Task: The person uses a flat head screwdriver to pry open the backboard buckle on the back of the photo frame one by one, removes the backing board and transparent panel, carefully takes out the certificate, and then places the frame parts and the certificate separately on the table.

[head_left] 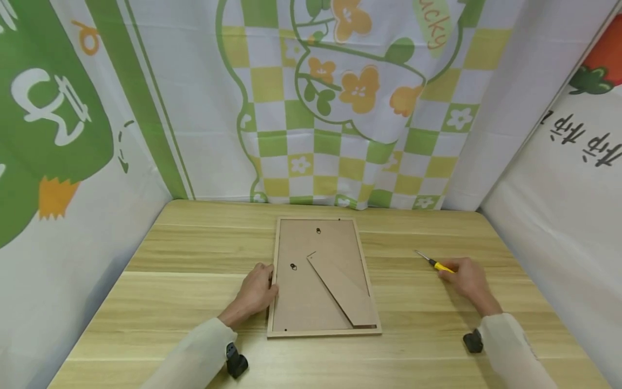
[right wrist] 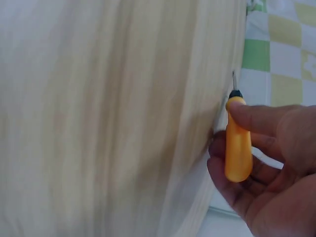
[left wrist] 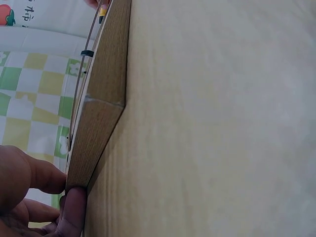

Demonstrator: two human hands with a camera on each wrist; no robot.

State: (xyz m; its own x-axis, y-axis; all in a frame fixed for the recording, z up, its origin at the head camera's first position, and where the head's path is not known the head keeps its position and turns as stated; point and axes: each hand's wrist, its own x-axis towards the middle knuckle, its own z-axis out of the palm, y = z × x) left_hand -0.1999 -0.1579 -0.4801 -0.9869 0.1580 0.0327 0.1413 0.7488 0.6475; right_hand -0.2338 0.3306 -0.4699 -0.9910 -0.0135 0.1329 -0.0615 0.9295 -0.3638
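Observation:
A picture frame (head_left: 298, 302) lies back side up on the wooden table, its light wood border around a brown backboard. Its easel leg (head_left: 345, 294) slants across the lower right of the back. My left hand (head_left: 255, 287) grips the frame's left edge, thumb on the upper side and fingers against the outer side, as the left wrist view shows. To the right of the frame, my right hand (head_left: 467, 280) holds a screwdriver (right wrist: 239, 153) by its yellow handle between thumb and fingers. The thin metal shaft points away from me, toward the upper left in the head view.
Two small dark hanging rings (head_left: 318, 231) are fixed to the backboard. The wooden table (head_left: 194, 237) reaches back to a green-and-yellow checked curtain (head_left: 340, 178). White printed cloth hangs along the left and right sides. A dark wrist device sits on each sleeve.

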